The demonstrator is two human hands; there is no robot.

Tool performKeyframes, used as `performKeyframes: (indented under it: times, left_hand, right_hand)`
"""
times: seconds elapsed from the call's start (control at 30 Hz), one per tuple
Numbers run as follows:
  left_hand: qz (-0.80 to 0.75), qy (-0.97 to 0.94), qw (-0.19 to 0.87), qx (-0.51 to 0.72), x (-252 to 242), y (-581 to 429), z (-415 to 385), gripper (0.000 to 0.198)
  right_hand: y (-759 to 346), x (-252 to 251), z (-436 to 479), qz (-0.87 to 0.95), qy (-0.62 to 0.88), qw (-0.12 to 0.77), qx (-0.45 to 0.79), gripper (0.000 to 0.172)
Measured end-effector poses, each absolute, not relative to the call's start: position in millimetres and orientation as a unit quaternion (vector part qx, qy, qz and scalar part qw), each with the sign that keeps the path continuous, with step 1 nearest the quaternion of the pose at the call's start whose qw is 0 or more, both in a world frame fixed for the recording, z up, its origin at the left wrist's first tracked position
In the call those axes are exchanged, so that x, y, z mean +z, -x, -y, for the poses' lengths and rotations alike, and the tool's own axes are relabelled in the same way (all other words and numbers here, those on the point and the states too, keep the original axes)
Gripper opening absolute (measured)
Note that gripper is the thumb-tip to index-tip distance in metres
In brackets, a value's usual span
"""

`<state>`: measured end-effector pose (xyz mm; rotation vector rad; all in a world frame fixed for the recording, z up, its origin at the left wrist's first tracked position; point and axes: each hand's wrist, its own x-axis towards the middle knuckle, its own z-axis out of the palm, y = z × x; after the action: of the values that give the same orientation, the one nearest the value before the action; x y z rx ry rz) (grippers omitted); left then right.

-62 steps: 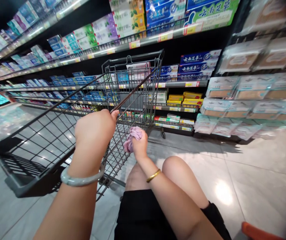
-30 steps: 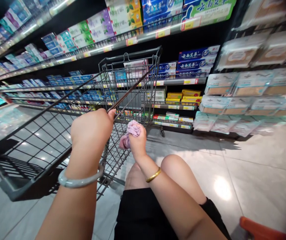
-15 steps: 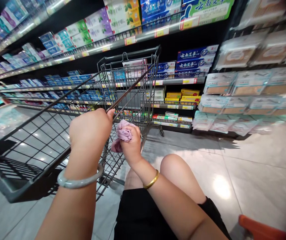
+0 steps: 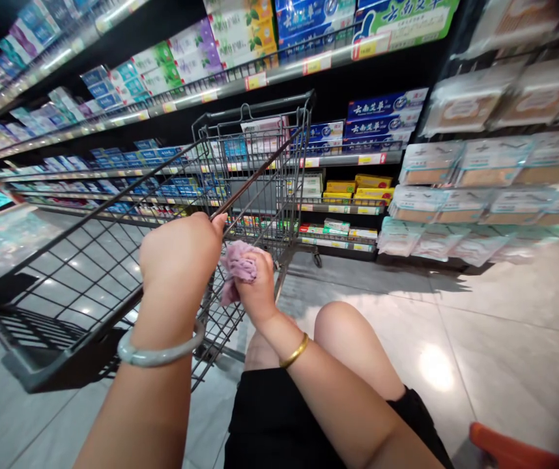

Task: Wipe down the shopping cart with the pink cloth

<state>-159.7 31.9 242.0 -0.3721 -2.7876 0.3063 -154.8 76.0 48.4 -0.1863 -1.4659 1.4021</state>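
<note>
You pressed a pink cloth (image 4: pixel 237 262) to the shopping cart (image 4: pixel 260 106).
Your left hand (image 4: pixel 182 255) was clenched around the top edge of the cart's near side. Your right hand (image 4: pixel 258 291), fingers curled, pinched the crumpled cloth against the wire mesh just under that edge, close beside the left hand.

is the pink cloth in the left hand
No, the pink cloth is bunched in the right hand, while the left hand grips the shopping cart rim.
</note>
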Motion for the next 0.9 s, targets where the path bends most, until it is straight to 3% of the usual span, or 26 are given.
performKeyframes:
  times: [0.2,0.43,0.67,0.77,0.9]
  left_hand:
    - [0.972,0.139,0.154,0.113,243,157,-30,0.066]
    - [0.969,0.142,0.165,0.115,242,158,-29,0.066]
    - [0.973,0.139,0.147,0.113,244,159,-30,0.066]
    - [0.972,0.146,0.147,0.113,244,158,-29,0.068]
    - [0.972,0.139,0.152,0.113,243,158,-30,0.069]
  right_hand:
    - [176,4,-82,0.568,0.237,0.496,0.612,0.025]
    - [162,32,-77,0.609,0.111,0.548,0.563,0.021]
    - [167,11,-84,0.625,0.191,0.483,0.582,0.019]
    - [158,33,-80,0.621,0.121,0.518,0.576,0.017]
    - [145,55,-79,0.657,0.024,0.530,0.535,0.027]
